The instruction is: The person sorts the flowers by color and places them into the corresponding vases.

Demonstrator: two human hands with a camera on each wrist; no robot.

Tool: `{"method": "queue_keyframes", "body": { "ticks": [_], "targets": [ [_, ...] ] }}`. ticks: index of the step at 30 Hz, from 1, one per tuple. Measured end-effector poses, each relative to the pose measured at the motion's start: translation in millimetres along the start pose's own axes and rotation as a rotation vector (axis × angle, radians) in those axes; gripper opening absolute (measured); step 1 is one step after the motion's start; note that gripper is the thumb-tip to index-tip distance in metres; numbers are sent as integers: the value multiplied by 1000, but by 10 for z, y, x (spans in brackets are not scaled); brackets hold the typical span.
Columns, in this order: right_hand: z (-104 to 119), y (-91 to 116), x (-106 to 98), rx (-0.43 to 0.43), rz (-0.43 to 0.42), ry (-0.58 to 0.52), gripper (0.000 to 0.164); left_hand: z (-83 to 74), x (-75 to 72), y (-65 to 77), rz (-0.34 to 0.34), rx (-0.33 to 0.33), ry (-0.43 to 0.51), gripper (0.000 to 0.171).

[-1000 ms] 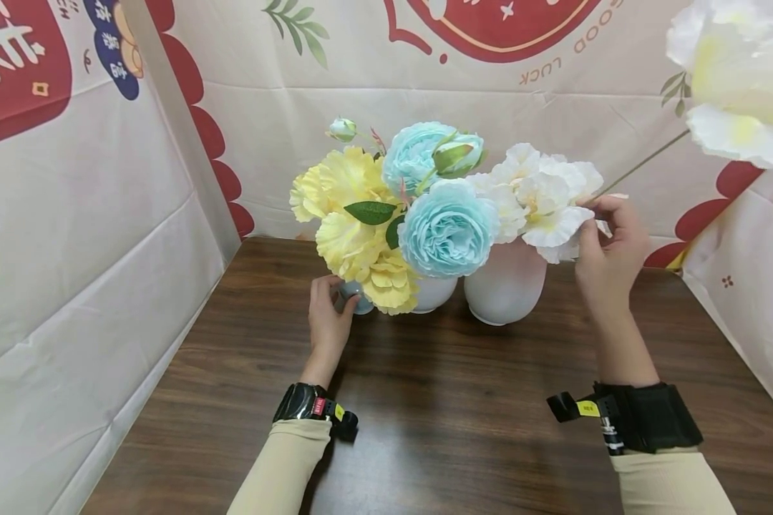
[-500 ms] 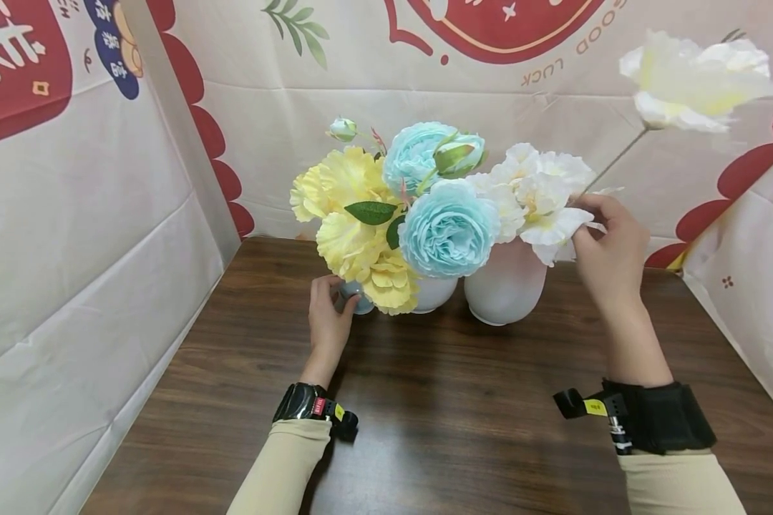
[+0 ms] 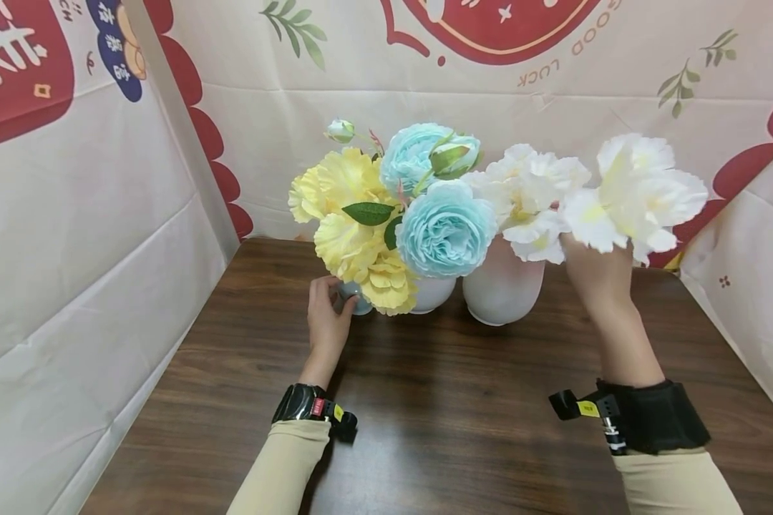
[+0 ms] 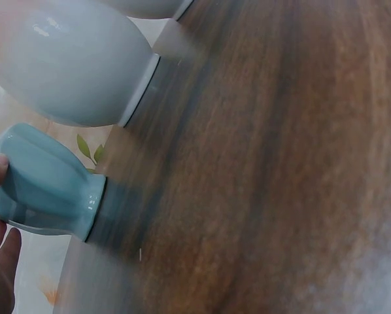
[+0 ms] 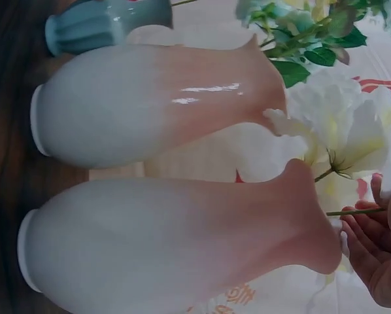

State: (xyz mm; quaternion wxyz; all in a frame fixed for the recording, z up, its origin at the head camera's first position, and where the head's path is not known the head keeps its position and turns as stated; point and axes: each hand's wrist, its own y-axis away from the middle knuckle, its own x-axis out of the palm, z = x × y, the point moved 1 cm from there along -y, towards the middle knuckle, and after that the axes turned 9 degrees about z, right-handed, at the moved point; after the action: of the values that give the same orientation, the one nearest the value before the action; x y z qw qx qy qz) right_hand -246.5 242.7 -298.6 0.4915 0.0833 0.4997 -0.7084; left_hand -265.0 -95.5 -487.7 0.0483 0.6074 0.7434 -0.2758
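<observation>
At the left of the group, my left hand (image 3: 325, 315) grips a small light-blue vase (image 4: 48, 180), which stands upright on the table. Thumb and fingers lie on either side of it in the left wrist view. My right hand (image 5: 378, 255) pinches the thin green stem (image 5: 354, 212) of a white artificial flower (image 3: 638, 189) at the mouth of the rightmost pink-and-white vase (image 5: 169, 239). The stem's lower end is hidden by the vase lip. In the head view the bloom covers the right fingers. Other white flowers (image 3: 531, 182) stand in that vase.
A second pink-and-white vase (image 5: 150, 98) stands between the other two. Light-blue flowers (image 3: 447, 227) and yellow flowers (image 3: 344, 179) spread above the left and middle vases. A printed cloth backdrop (image 3: 361, 64) rises behind the dark wooden table (image 3: 438, 415).
The held white flower has swung down and leftward, from the upper right to close above my right hand. That hand has shifted slightly left. My left hand has stayed on the blue vase.
</observation>
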Motion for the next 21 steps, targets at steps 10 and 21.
{"method": "queue_keyframes", "body": {
  "ticks": [10, 21],
  "targets": [
    [-111, 442, 29, 145, -130, -328, 34, -43, 20, 14, 13, -2, 6, 37],
    [-157, 831, 201, 124, 124, -165, 40, -16, -51, 142, 111, -10, -177, 54]
  ]
}}
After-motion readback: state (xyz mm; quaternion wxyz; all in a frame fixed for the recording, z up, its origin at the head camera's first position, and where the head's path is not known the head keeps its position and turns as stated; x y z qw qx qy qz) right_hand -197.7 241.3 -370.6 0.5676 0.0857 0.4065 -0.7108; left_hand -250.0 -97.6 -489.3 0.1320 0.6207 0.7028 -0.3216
